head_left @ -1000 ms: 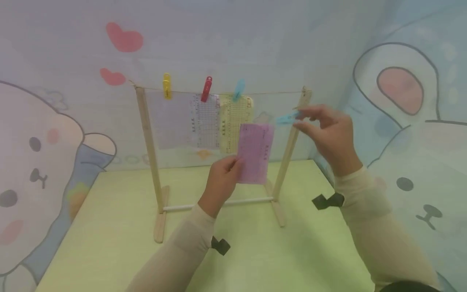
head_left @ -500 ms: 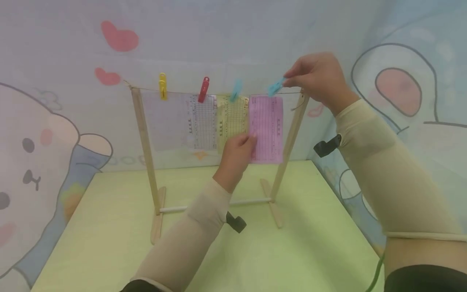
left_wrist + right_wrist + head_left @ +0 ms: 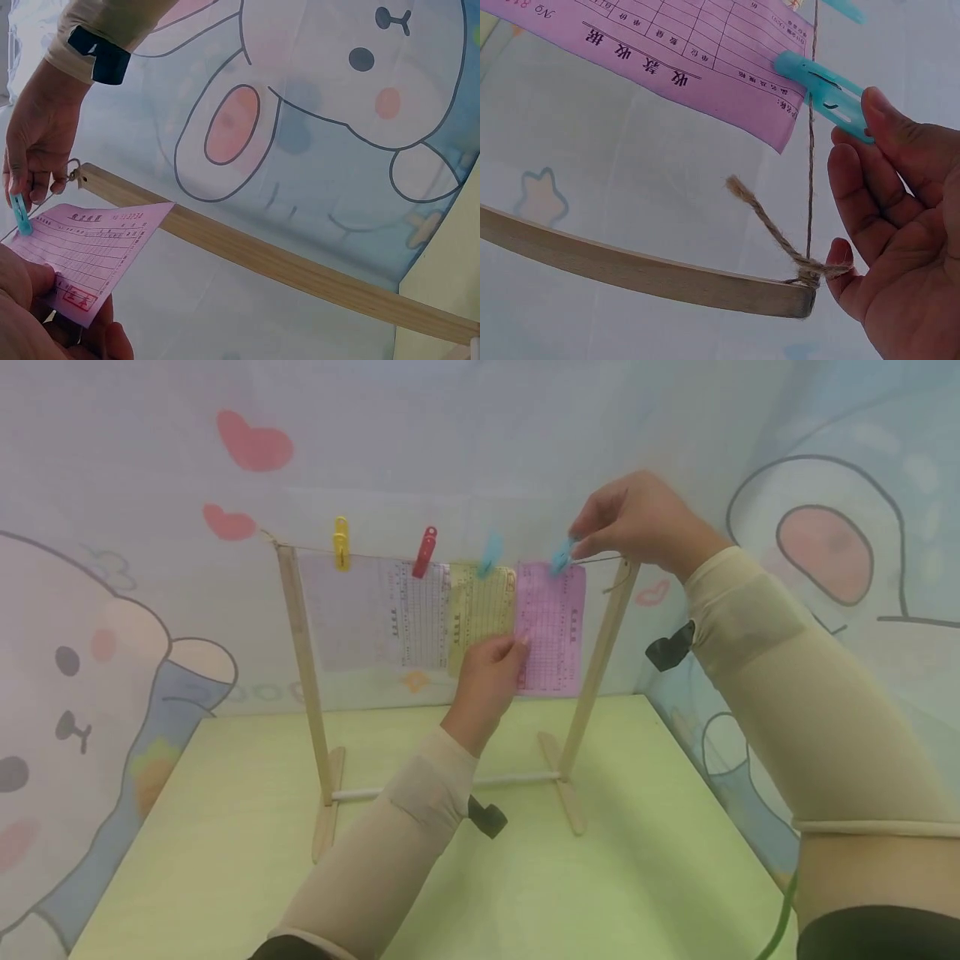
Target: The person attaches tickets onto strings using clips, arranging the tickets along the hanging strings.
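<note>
My left hand [image 3: 486, 687] pinches the left edge of a pink receipt sheet [image 3: 555, 631], low down, thumb in front. The sheet's top edge meets a twine line [image 3: 811, 157]. Above it my right hand [image 3: 643, 527] pinches the handle end of a light blue clothespin [image 3: 562, 557] between thumb and index finger. In the right wrist view the clothespin's nose [image 3: 787, 66] lies over the sheet's top edge, across the twine. The left wrist view shows printed lines and a red stamp [image 3: 79, 297] near my left thumb.
The twine spans two wooden posts [image 3: 303, 668] joined by a white rod [image 3: 517, 779]. Yellow [image 3: 341, 545], red [image 3: 424, 552] and blue [image 3: 491, 556] clothespins hold a pale sheet [image 3: 345, 610], a white receipt [image 3: 427, 618] and a yellow receipt [image 3: 480, 602]. Below is a yellow-green table [image 3: 225, 793].
Both hands have moved up to the twine. The pink receipt has risen beside the yellow one, and the blue clothespin has come down from the upper right onto its top edge.
</note>
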`<state>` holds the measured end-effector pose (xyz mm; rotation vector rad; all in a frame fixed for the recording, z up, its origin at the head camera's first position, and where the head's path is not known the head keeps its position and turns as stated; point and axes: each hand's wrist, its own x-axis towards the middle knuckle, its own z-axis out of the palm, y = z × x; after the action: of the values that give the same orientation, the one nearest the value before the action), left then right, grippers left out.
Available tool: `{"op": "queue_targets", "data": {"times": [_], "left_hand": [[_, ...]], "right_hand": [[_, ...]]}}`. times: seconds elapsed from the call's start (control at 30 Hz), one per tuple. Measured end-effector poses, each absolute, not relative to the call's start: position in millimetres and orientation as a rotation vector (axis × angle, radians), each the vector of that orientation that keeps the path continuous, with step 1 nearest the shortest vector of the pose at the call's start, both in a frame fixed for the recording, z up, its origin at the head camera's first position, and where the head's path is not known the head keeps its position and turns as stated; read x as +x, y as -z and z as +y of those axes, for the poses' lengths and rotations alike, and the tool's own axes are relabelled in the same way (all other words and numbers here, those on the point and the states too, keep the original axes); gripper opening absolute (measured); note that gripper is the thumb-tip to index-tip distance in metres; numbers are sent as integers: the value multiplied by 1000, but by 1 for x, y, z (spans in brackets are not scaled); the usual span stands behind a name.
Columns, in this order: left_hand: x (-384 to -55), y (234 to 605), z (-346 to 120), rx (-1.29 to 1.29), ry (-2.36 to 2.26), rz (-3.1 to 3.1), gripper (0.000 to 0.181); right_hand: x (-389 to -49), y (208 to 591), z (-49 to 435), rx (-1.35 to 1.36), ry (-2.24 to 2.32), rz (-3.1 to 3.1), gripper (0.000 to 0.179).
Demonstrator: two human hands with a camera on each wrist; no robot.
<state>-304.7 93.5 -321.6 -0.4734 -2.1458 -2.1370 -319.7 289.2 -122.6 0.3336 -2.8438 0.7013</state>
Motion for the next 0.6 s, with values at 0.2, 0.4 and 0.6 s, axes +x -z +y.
{"op": "queue_targets", "data": {"times": [0.2, 0.4, 0.6], "left_hand": [[-306, 326, 94, -461, 2114, -2167, 28], [-307, 327, 90, -504, 2106, -2138, 26], [-308, 329, 88, -497, 2091, -2140, 23]], "right_hand": [[-317, 123, 290, 408, -685, -2913, 34], [-315, 122, 290, 447, -646, -2942, 53], [-318, 129, 296, 500, -667, -2930, 70]]}}
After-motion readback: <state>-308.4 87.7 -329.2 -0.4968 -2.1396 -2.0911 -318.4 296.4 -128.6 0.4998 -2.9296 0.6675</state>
